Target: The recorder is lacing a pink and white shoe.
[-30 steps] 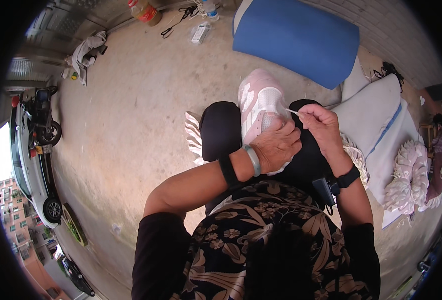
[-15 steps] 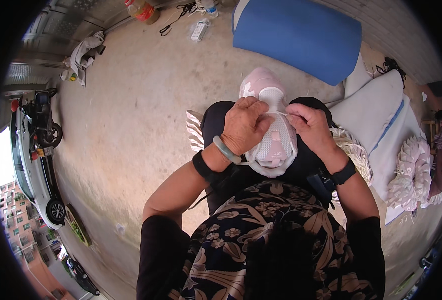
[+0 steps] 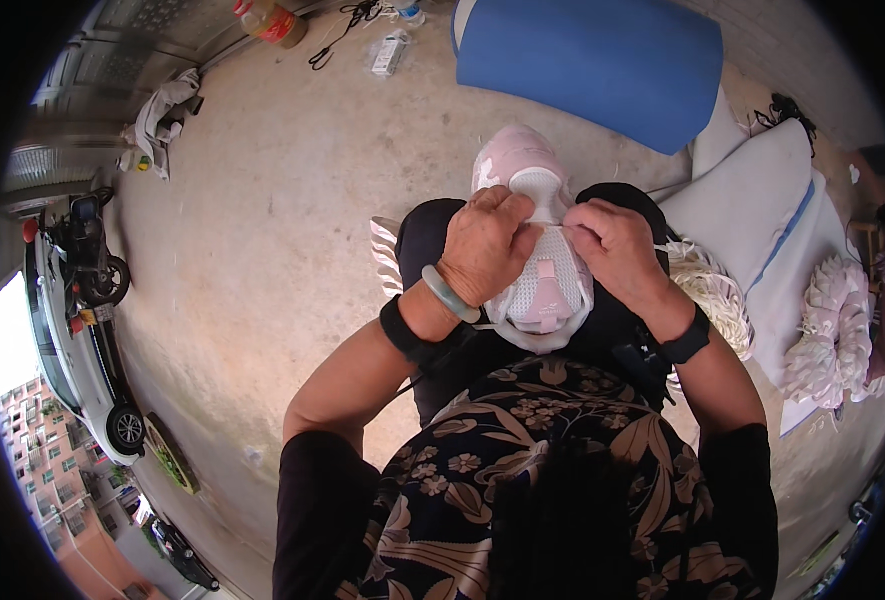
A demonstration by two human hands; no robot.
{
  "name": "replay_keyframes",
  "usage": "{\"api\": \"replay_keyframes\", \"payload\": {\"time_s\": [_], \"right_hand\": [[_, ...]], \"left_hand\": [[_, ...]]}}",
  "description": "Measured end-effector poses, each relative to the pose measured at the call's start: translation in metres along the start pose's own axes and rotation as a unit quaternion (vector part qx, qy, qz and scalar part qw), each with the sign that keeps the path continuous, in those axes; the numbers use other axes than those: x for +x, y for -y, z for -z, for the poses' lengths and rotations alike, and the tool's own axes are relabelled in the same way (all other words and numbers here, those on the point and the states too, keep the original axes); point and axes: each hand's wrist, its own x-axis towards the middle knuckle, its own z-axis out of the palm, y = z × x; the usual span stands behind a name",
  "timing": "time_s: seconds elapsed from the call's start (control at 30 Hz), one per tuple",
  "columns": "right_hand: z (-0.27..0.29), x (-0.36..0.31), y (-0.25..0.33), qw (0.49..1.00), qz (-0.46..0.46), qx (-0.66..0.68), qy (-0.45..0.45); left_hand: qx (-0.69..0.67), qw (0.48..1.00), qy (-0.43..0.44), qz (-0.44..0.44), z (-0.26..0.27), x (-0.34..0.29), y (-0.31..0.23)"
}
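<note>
A pink and white sneaker (image 3: 546, 290) rests on my lap between my knees, its toe pointing away from me and its heel opening towards me. My left hand (image 3: 488, 245), with a pale bangle at the wrist, is closed at the left side of the lacing area. From the other side, my right hand (image 3: 615, 245) pinches at the lacing edge. A thin white shoelace (image 3: 553, 224) runs across the shoe's tongue between my fingers. My fingertips hide most of the lace and the eyelets.
Beside my right leg hangs a bundle of white laces (image 3: 713, 300). More pink and white shoe pieces (image 3: 831, 335) are stacked farther right, near grey-white sheets (image 3: 753, 215). A rolled blue mat (image 3: 588, 70) lies ahead. Scissors (image 3: 321, 60) and a bottle (image 3: 273, 24) are at the far left.
My right hand has moved slightly left, closer to the lacing, and its fingers have curled in. Less of the lace shows between my hands. The whole view has shifted a little.
</note>
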Motion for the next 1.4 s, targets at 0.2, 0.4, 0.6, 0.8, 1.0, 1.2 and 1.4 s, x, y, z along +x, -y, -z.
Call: {"api": "replay_keyframes", "payload": {"time_s": [0.2, 0.4, 0.6, 0.8, 1.0, 1.2, 1.4], "right_hand": [[0.003, 0.005, 0.002, 1.000, 0.011, 0.000, 0.011], [0.000, 0.005, 0.001, 1.000, 0.004, -0.001, 0.006], [-0.006, 0.005, 0.000, 1.000, 0.013, 0.011, -0.010], [-0.013, 0.007, 0.001, 0.999, 0.020, 0.034, -0.035], [-0.015, 0.003, -0.005, 0.997, 0.030, 0.067, -0.035], [-0.009, -0.001, -0.003, 0.989, -0.054, 0.136, -0.001], [-0.023, 0.004, -0.001, 0.993, -0.059, 0.100, -0.015]], "left_hand": [[0.004, 0.999, -0.031, -0.020, -0.009, -0.007, 0.005], [-0.023, 0.999, -0.039, -0.015, -0.010, -0.007, 0.007], [-0.042, 0.998, -0.055, 0.000, -0.012, -0.007, 0.009], [-0.065, 0.996, -0.059, 0.006, -0.015, -0.008, 0.012], [-0.104, 0.993, -0.056, 0.004, -0.010, -0.013, 0.013], [-0.157, 0.984, -0.061, 0.052, -0.008, -0.024, 0.014], [-0.146, 0.985, -0.071, 0.062, -0.010, -0.024, 0.010]]}}
